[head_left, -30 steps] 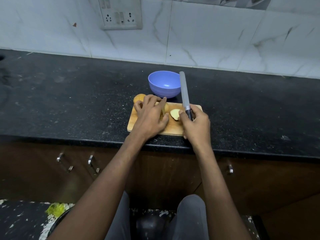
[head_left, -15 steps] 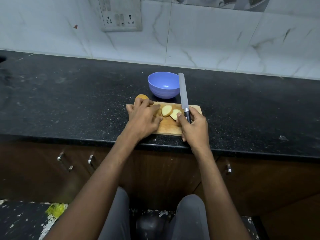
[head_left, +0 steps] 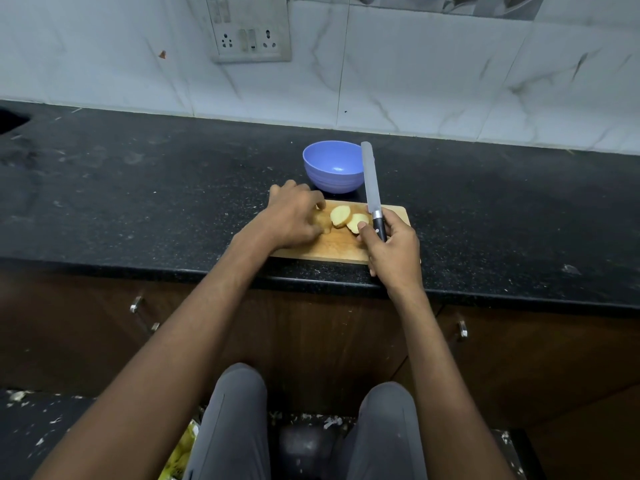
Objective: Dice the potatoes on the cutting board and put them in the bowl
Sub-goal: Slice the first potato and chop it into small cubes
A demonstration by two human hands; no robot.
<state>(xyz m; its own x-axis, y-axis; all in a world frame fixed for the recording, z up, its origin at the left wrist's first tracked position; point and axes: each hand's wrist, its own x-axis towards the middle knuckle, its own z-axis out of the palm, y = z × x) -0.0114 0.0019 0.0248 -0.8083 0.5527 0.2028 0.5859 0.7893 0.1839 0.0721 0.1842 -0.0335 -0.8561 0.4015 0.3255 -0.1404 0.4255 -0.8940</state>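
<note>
A wooden cutting board (head_left: pixel 329 249) lies at the counter's front edge. Two pale potato slices (head_left: pixel 340 216) lean on each other in its middle. My left hand (head_left: pixel 294 218) covers the board's left part, its fingers curled over a potato chunk (head_left: pixel 324 222). My right hand (head_left: pixel 393 249) grips the black handle of a knife (head_left: pixel 371 178). The grey blade points away from me, past the slices, beside the bowl. The blue bowl (head_left: pixel 333 167) stands just behind the board and looks empty.
The black stone counter (head_left: pixel 138 202) stretches to both sides, with a tiled wall and a socket plate (head_left: pixel 251 29) behind it. Dark cabinet doors with metal handles (head_left: pixel 142 311) sit below. My knees (head_left: pixel 235 410) are at the bottom of the view.
My left hand slid left off the cut potato, uncovering two slices, and now hides the whole potato at the board's far left corner. The knife stayed pointing away.
</note>
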